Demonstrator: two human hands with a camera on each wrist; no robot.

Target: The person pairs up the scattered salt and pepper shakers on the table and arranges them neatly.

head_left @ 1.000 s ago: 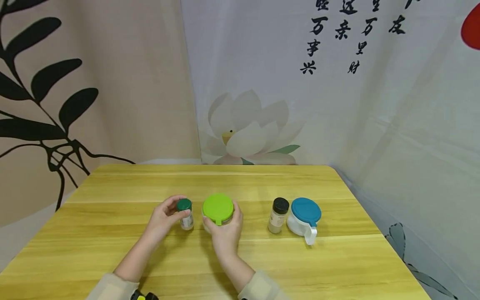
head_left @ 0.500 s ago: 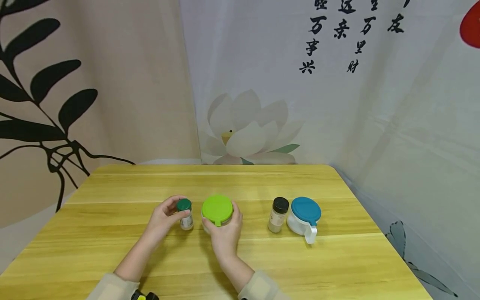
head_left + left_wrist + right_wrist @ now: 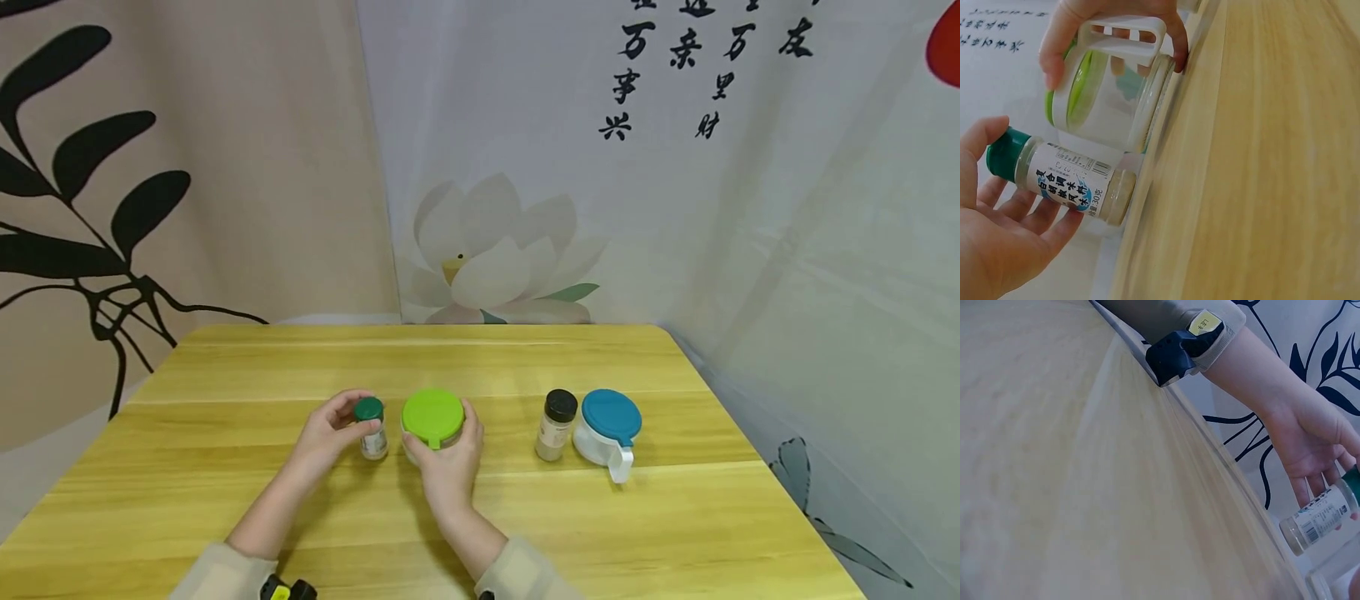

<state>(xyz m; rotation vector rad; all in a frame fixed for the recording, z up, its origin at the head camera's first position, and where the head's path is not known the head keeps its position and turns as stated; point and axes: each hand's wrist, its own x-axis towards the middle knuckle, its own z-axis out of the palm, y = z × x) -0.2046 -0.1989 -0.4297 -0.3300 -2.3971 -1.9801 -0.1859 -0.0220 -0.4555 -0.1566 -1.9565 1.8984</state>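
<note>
My left hand (image 3: 333,429) grips a small spice bottle (image 3: 372,444) by its dark green cap, thumb on the near side and fingers behind. In the left wrist view the bottle (image 3: 1072,178) shows a white label with Chinese print and pale powder at its base. Just to its right, my right hand (image 3: 452,467) holds a clear jar under a lime green lid (image 3: 433,417), thumb and fingers on opposite sides. The left wrist view shows the jar's white handle (image 3: 1121,53) beneath that hand. Both containers stand upright at the table surface, a small gap between them.
Farther right on the wooden table (image 3: 420,358) stand a black-capped spice bottle (image 3: 555,429) and, close beside it, a white-handled jar with a blue lid (image 3: 611,415). Behind the table hangs a printed cloth (image 3: 510,250). A black wrist device (image 3: 1175,356) sits at the left cuff.
Both hands keep their holds on the spice bottle and the jar. The head view has tilted very slightly; nothing on the table has visibly moved.
</note>
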